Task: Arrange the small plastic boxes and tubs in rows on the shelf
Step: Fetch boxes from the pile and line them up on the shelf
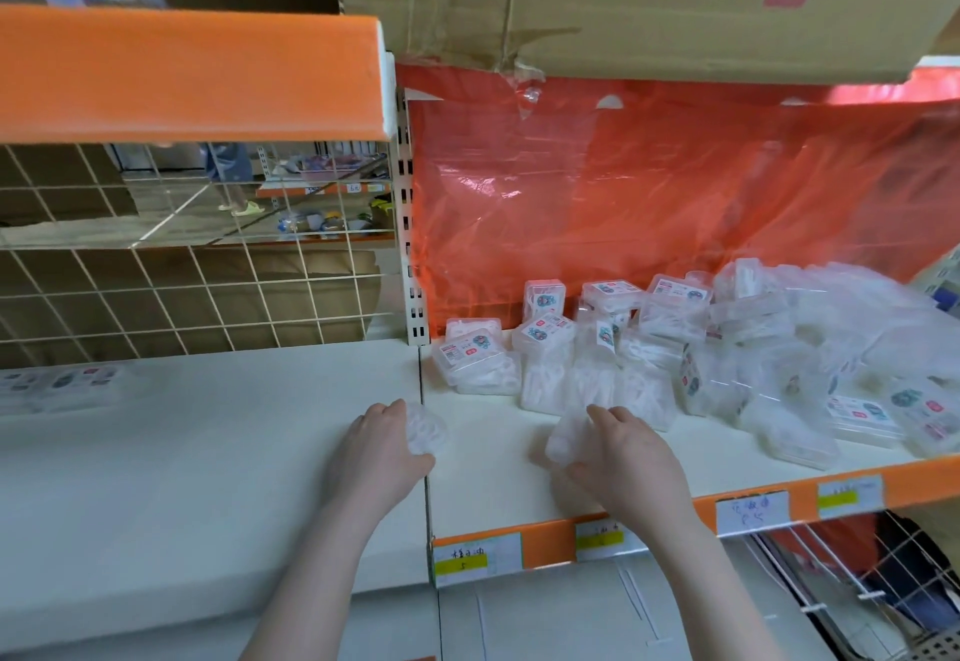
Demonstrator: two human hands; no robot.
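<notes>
Nearest, the left hand (382, 444) curls its fingers around a clear round tub (427, 427) at the shelf (483, 483) seam. Just beside it, the right hand (626, 457) grips another clear tub (566, 439) low over the shelf. Farther back, plastic boxes (649, 348) lie heaped against red sheeting (649, 192).

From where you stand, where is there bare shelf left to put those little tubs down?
Bare white shelf runs along the front between the two hands and back to the heaped plastic boxes. The left bay is open too, up to the wire grid. The right half is crowded with loose boxes. The left hand and right hand each hold a clear tub.
</notes>
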